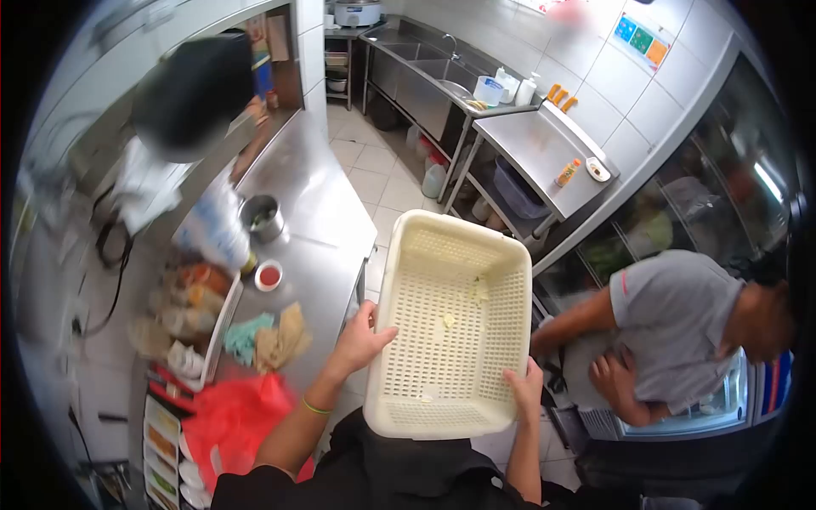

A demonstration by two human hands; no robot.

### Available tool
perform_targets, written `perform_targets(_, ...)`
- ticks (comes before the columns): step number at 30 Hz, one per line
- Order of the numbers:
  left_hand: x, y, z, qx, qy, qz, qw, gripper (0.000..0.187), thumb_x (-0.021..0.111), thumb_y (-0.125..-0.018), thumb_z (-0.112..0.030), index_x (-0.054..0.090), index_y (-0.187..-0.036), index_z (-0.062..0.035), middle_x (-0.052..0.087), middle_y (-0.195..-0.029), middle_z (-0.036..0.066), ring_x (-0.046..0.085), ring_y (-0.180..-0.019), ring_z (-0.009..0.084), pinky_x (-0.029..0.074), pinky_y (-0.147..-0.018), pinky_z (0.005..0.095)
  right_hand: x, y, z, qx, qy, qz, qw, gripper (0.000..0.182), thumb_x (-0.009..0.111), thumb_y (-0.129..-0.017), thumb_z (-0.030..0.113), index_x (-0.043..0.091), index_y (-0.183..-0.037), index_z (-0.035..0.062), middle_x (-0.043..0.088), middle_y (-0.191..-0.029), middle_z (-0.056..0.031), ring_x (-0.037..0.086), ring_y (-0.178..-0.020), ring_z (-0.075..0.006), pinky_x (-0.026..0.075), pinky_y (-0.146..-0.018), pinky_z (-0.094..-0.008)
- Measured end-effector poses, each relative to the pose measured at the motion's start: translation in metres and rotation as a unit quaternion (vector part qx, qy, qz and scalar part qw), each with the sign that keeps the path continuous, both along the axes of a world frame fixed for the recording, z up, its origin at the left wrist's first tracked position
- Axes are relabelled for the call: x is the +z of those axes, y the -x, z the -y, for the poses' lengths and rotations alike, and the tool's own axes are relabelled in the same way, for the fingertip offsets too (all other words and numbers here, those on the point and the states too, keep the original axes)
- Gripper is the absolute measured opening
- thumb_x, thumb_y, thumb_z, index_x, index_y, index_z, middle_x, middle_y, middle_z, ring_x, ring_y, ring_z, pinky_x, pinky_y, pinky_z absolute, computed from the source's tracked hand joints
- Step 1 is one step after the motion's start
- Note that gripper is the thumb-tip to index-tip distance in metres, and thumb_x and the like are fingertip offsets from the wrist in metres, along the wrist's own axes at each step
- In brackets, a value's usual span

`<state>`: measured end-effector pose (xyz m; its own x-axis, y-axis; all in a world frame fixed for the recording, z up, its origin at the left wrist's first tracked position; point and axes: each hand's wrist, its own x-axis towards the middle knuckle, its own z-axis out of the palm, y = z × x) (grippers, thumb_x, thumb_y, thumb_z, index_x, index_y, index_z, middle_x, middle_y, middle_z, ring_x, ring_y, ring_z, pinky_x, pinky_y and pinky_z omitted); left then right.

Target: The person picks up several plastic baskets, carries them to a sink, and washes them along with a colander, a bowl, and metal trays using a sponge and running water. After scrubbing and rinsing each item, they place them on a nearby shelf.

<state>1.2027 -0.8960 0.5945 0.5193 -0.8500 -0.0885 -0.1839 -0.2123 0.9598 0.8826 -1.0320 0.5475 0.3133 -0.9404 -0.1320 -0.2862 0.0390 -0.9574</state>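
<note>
Between my two hands I hold a cream plastic basket (433, 357) with slotted walls and base, tilted so its inside faces me. A few small pale and green vegetable scraps (449, 321) cling to its bottom. My left hand (361, 342) grips the left rim, thumb over the edge. On the opposite side, my right hand (525, 389) holds the lower right rim, its thumb inside. The fingers of both hands are partly hidden behind the basket.
A steel counter (319, 246) on the left bears a metal pot (262, 218), cloths (285, 338) and a red plastic bag (234, 425). A co-worker (680, 331) bends beside the fridge at right. Ahead are a steel sink (416, 72) and a side table (535, 140) above the tiled floor.
</note>
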Motion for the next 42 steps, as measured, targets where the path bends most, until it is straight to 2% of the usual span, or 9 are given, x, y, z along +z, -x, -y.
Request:
perform_targets(6,-0.032,-0.101,0.171,-0.021,-0.022,0.026,0.999,0.032,0.064,-0.074,-0.011,0.048,-0.097,0.0043,0.06,-0.088,0.014,0.059,-0.083,0.0192,0.047,-0.075,0.0299,-0.015,-0.095,0.169,-0.026,-0.031,0.049,0.998,0.033,0.058,-0.072,-0.003,0.058,-0.105,-0.0058,0.066,-0.091,-0.0103,0.062,-0.082,-0.0147,0.048,-0.076,-0.0285)
perform_targets(16,-0.04,-0.285,0.332,0.19,0.114,-0.243,0.944,0.036,0.052,-0.076,0.001,0.047,-0.112,0.0052,0.06,-0.104,0.014,0.06,-0.088,0.0181,0.049,-0.079,0.0302,0.08,-0.374,0.462,0.231,0.137,-0.106,0.957,0.039,0.059,-0.073,0.006,0.056,-0.111,-0.0018,0.062,-0.09,-0.0259,0.063,-0.087,-0.0368,0.047,-0.078,-0.0354)
perform_targets(20,-0.045,-0.363,0.403,0.246,0.183,-0.244,0.92,0.04,0.049,-0.077,0.003,0.044,-0.117,0.0071,0.058,-0.108,0.017,0.061,-0.091,0.022,0.049,-0.081,0.0313,0.084,-0.489,0.551,0.283,0.162,-0.119,0.938,0.044,0.06,-0.072,0.003,0.056,-0.115,-0.0016,0.065,-0.091,-0.0218,0.066,-0.086,-0.0293,0.048,-0.079,-0.0334)
perform_targets(27,-0.003,-0.544,0.589,0.167,0.19,-0.266,0.93,0.045,0.045,-0.075,0.007,0.043,-0.119,0.009,0.056,-0.112,0.02,0.059,-0.098,0.0246,0.048,-0.086,0.033,0.101,-0.639,0.732,0.237,0.178,-0.092,0.951,0.047,0.061,-0.075,0.003,0.052,-0.121,-0.0033,0.066,-0.099,-0.0156,0.062,-0.088,-0.0151,0.047,-0.081,-0.0291)
perform_targets(28,0.004,-0.567,0.624,0.163,0.179,-0.27,0.932,0.045,0.045,-0.075,0.007,0.043,-0.119,0.009,0.056,-0.112,0.02,0.059,-0.098,0.0246,0.048,-0.086,0.033,0.107,-0.653,0.764,0.231,0.112,-0.063,0.964,0.046,0.061,-0.077,0.007,0.053,-0.122,0.0007,0.064,-0.105,-0.0216,0.064,-0.095,-0.0302,0.047,-0.084,-0.0323)
perform_targets(32,0.02,-0.624,0.744,0.114,0.144,-0.3,0.936,0.042,0.046,-0.076,0.006,0.044,-0.118,0.0102,0.057,-0.11,0.019,0.061,-0.094,0.0249,0.05,-0.082,0.0324,0.11,-0.674,0.858,0.158,0.068,-0.003,0.985,0.049,0.062,-0.077,0.01,0.051,-0.124,0.0005,0.061,-0.112,-0.022,0.06,-0.102,-0.0326,0.045,-0.089,-0.0345)
perform_targets(35,0.014,-0.672,0.861,0.072,0.109,-0.311,0.942,0.039,0.048,-0.077,0.006,0.045,-0.115,0.0101,0.058,-0.108,0.019,0.062,-0.09,0.0254,0.051,-0.078,0.0321,0.099,-0.7,0.931,0.097,0.232,-0.15,0.956,0.05,0.063,-0.077,0.011,0.05,-0.125,0.0016,0.057,-0.119,-0.0224,0.055,-0.109,-0.0342,0.041,-0.095,-0.0375)
perform_targets(40,-0.02,-0.7,1.027,-0.03,0.026,-0.326,0.945,0.04,0.047,-0.077,0.005,0.047,-0.117,0.0104,0.058,-0.11,0.021,0.061,-0.097,0.0275,0.05,-0.085,0.035,0.054,-0.745,1.043,-0.019,0.318,-0.126,0.939,0.042,0.06,-0.078,0.004,0.055,-0.119,0.0044,0.06,-0.115,-0.0122,0.057,-0.108,-0.0225,0.043,-0.089,-0.0304)
perform_targets(42,-0.06,-0.7,1.094,-0.036,-0.003,-0.312,0.949,0.038,0.049,-0.077,0.006,0.049,-0.114,0.0092,0.059,-0.107,0.019,0.063,-0.091,0.0268,0.055,-0.07,0.035,0.058,-0.767,1.067,-0.082,0.294,-0.085,0.949,0.035,0.059,-0.08,0.001,0.058,-0.114,0.003,0.06,-0.112,-0.0077,0.057,-0.102,-0.0184,0.045,-0.086,-0.0292)
